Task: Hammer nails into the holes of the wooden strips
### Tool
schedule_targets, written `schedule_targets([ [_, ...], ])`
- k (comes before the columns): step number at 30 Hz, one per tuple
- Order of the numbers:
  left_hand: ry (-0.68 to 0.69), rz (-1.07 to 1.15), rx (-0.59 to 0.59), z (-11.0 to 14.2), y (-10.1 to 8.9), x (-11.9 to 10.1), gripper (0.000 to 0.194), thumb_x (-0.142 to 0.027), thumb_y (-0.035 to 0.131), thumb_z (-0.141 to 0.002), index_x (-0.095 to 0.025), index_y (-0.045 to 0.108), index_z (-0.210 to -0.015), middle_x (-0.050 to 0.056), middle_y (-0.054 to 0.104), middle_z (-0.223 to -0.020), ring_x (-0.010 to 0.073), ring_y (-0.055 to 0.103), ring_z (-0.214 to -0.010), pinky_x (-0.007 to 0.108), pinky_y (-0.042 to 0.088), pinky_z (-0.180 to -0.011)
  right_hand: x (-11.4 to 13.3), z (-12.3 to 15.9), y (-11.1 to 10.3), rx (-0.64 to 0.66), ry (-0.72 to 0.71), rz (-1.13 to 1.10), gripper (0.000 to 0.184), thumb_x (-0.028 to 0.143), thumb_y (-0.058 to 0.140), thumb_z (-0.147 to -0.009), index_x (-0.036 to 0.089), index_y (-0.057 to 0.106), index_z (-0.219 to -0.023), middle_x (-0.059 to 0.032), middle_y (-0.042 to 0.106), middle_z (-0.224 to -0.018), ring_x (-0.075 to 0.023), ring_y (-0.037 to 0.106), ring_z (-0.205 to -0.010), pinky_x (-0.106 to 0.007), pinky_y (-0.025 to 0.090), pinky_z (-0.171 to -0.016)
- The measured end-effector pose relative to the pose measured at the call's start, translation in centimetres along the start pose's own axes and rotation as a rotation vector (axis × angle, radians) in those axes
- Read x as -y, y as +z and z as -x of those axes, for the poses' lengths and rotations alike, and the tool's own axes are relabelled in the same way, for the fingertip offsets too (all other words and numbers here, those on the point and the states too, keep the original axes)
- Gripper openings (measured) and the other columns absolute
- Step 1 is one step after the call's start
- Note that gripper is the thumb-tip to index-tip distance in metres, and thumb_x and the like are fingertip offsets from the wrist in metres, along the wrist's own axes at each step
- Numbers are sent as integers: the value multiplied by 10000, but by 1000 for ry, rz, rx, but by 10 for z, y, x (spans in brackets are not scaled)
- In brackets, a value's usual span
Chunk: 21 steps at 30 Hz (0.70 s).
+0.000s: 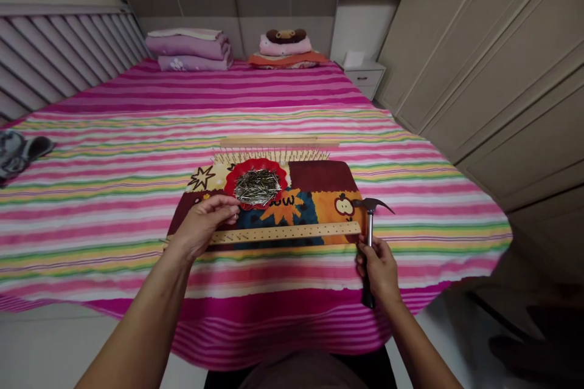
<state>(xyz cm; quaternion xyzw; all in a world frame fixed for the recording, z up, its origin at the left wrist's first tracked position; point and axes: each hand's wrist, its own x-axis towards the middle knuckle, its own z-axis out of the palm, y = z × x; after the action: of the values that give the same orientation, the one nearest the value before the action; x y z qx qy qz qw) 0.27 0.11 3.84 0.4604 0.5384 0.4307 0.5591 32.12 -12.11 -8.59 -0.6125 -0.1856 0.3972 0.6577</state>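
Observation:
My right hand (381,268) is closed around a claw hammer (370,232), its metal head up and its black handle end down, beside the right end of a wooden strip (292,232). Rows of small dark holes run along the strip, and several nails stick out toward its left end. Over that left part is my left hand (207,222), thumb and fingers pinched together; what they hold, if anything, is too small to make out. Just beyond the fingertips sits a red scalloped bowl (283,179) heaped with loose metal nails (256,186).
A patterned mat (319,176) lies under the bowl and strip on a striped bedspread (433,206). Behind it are a strip bristling with nails (274,155) and plain wooden strips (278,141). Folded bedding (189,48) is by the headboard; wardrobe doors (493,42) stand at right.

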Motion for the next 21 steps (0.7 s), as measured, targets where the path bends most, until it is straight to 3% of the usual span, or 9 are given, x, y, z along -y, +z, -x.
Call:
schedule_targets([
  [5, -106, 141, -17, 23, -8, 3, 342, -270, 823, -470, -140, 738, -774, 56, 713, -717, 127, 649, -638, 224, 553, -626, 1, 1, 1, -17, -12, 8, 323, 370, 725, -644, 215, 552, -869, 99, 530, -562, -51, 410, -346, -155, 300, -261],
  [12, -133, 258, -28, 38, -14, 14, 314, -261, 835, -463, -114, 736, -722, 72, 700, -661, 152, 657, -630, 238, 575, -611, 3, 2, 1, -18, -26, 25, 303, 357, 720, -649, 215, 542, -849, 96, 549, -595, -40, 406, -340, -156, 300, -263],
  [21, -165, 363, -211, 49, -12, 22, 411, -154, 868, -382, -155, 691, -753, -10, 659, -619, 106, 617, -548, 202, 552, -525, 5, 4, 3, -27, -22, 27, 285, 324, 708, -644, 212, 545, -850, 103, 526, -564, -43, 409, -349, -145, 296, -264],
])
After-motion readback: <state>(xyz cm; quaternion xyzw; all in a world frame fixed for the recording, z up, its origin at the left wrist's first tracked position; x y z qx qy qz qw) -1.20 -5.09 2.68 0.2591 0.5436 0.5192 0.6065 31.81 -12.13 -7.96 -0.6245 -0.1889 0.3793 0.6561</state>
